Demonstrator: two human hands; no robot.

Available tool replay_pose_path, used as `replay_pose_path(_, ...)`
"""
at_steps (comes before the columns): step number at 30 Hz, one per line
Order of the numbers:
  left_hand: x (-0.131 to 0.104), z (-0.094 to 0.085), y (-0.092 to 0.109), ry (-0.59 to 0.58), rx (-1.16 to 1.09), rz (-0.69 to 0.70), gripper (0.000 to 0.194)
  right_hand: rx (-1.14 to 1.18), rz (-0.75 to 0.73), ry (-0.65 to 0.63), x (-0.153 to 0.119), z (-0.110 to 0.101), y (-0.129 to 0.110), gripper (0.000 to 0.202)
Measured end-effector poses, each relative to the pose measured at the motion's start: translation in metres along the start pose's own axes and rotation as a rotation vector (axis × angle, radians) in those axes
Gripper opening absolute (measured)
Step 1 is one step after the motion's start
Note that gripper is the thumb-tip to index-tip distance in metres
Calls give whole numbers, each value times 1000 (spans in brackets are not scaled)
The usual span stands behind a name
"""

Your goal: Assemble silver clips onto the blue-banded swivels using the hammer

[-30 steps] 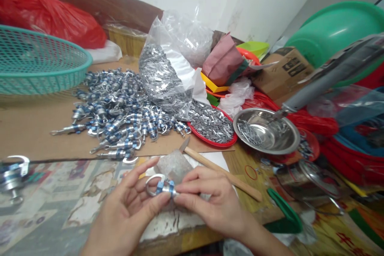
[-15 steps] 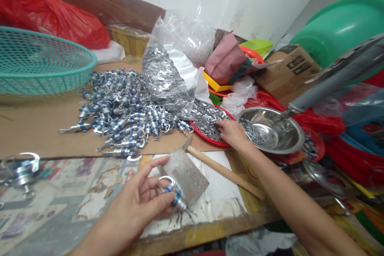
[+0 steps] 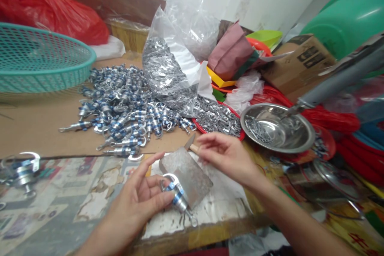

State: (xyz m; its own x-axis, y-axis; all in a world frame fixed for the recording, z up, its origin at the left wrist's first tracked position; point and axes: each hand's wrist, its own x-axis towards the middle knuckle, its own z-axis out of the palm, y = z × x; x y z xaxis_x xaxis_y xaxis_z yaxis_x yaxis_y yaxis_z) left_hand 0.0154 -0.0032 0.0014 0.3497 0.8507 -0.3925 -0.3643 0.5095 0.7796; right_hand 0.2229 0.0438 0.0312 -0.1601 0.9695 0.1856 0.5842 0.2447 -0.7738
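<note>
My left hand pinches a silver-and-blue metal fitting with a curved hook at one end and a small ring at the other. The fitting lies against the near-left side of a flat metal block. My right hand is above the block's far right corner, its fingers drawn together; whatever small piece may be between them is hidden. Under those fingers lies a hammer, its head showing and most of its wooden handle covered. A red tray of small metal clips sits just beyond.
A heap of similar fittings lies on cardboard at back left, beside a turquoise basket. A clear bag of clips leans behind the tray. At right stand a steel bowl and a grey bar slanting above it.
My right hand has drawn back from the red tray toward the block and now covers the hammer handle. My left hand keeps its hold on the fitting, and the view has shifted slightly.
</note>
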Motion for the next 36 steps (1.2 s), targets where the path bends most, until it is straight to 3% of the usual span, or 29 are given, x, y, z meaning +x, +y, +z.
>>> replay_pose_path(2, 0, 0, -1, 2, -19, -1, 81, 148, -108, -85, -17, 17, -21, 13)
replay_pose_path(4, 1, -1, -2, -4, -27, 1, 82, 145, -228, -88, -27, 27, -31, 14)
replay_pose_path(10, 1, -3, -2, -30, -13, -4, 83, -133, -464, -89, -42, 26, -20, 28)
replay_pose_path(15, 0, -3, -2, -20, 20, -6, 79, -488, -395, -128, -52, 17, -25, 34)
replay_pose_path(21, 1, -4, -3, -50, -10, 2, 78, 32, -87, -159, -40, 22, -36, 19)
replay_pose_path(23, 2, -6, -5, -59, -25, 7, 78, 66, -34, -164, -36, 23, -38, 17)
replay_pose_path(29, 6, -8, -9, -56, -25, 24, 79, -25, 3, -294, -29, 29, -37, 11)
replay_pose_path(36, 2, -8, -7, -51, -25, 19, 80, -43, -185, -170, -28, 40, -27, 15)
